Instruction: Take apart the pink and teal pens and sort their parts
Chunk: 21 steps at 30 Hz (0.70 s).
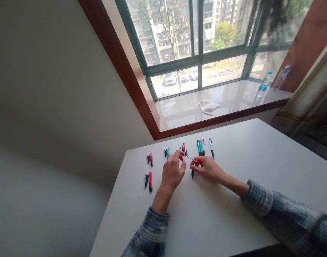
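Note:
My right hand (pixel 206 167) pinches a pink pen barrel (pixel 198 162) above the white table (pixel 222 214). A thin pen refill (pixel 190 158) sticks out of the barrel's left end. My left hand (pixel 174 168) has its fingers curled, and the refill's far end meets its fingertips; the exact grip is small and partly hidden. Just below my right fingers lies a black pen part (pixel 192 174). Beyond my left hand are a pink barrel (pixel 185 148) with black parts and a teal barrel (pixel 168 152), partly covered by the hand.
Left on the table lie two sets of pen parts, with a pink barrel (pixel 151 159) and another pink barrel (pixel 151 181). Several whole pens (pixel 200 147) and one white pen (pixel 211 148) lie farther back. The windowsill holds a cloth (pixel 208 107) and a water bottle (pixel 264 85).

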{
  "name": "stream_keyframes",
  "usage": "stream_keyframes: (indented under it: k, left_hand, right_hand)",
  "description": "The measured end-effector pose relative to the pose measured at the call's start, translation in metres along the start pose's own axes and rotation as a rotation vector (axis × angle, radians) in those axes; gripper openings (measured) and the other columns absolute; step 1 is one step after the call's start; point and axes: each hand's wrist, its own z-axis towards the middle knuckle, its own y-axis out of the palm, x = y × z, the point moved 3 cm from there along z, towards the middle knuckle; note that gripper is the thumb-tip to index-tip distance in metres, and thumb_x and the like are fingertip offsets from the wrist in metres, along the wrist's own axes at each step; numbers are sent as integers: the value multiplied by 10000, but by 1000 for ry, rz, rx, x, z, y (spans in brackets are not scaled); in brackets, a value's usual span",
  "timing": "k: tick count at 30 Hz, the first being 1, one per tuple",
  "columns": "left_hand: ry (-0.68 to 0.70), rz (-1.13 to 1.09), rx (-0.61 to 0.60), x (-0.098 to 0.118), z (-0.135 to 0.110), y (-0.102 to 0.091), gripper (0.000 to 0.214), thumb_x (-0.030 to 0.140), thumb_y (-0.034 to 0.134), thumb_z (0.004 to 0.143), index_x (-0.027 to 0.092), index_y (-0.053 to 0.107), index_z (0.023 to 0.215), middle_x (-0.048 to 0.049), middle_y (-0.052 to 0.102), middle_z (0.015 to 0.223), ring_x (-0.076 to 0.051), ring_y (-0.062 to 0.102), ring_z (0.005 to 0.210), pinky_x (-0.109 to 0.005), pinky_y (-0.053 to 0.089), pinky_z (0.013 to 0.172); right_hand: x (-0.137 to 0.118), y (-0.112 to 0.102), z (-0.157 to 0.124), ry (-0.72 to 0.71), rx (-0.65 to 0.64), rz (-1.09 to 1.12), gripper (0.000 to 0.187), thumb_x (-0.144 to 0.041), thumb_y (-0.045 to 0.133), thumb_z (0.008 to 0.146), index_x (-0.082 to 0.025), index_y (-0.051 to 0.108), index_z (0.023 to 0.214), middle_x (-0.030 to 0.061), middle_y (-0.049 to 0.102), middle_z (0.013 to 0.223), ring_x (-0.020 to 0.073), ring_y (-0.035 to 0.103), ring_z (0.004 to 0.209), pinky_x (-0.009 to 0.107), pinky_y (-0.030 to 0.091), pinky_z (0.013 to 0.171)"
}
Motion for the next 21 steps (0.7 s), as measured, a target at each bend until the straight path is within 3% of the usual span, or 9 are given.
stream_keyframes:
  k: [5, 9, 16, 21]
  left_hand:
    - [-30, 91, -24, -4, 2, 2, 291, 123, 602, 856, 274, 635, 1103, -15, 655, 894, -194, 598, 732, -317, 442, 737]
    - [-71, 60, -59, -5, 1, 4, 399, 68, 604, 801, 285, 642, 1135, -31, 652, 971, -197, 596, 745, -330, 462, 774]
    - [-70, -40, -90, -7, 0, 6, 516, 34, 627, 747, 295, 667, 1190, -49, 667, 960, -229, 640, 830, -353, 518, 844]
    - [-51, -31, -103, -9, 0, 7, 623, 7, 631, 709, 307, 667, 1255, -70, 693, 1074, -241, 647, 868, -375, 523, 895]
  right_hand:
    - [-7, -1, 7, 15, 127, -78, 245, -414, 630, 928, -224, 780, 963, 68, 776, 841, 228, 679, 728, 318, 459, 695]
    - [-6, -2, 8, -8, 143, -58, 285, -411, 663, 913, -243, 755, 1124, 67, 796, 898, 241, 711, 786, 329, 480, 756]
    - [-6, -5, 3, -97, 123, -20, 226, -345, 584, 938, -231, 763, 1014, 46, 787, 886, 205, 661, 703, 303, 468, 710]
    - [-10, -4, 1, -134, 101, -25, 222, -322, 565, 942, -221, 755, 1001, 35, 772, 849, 192, 633, 681, 284, 440, 674]
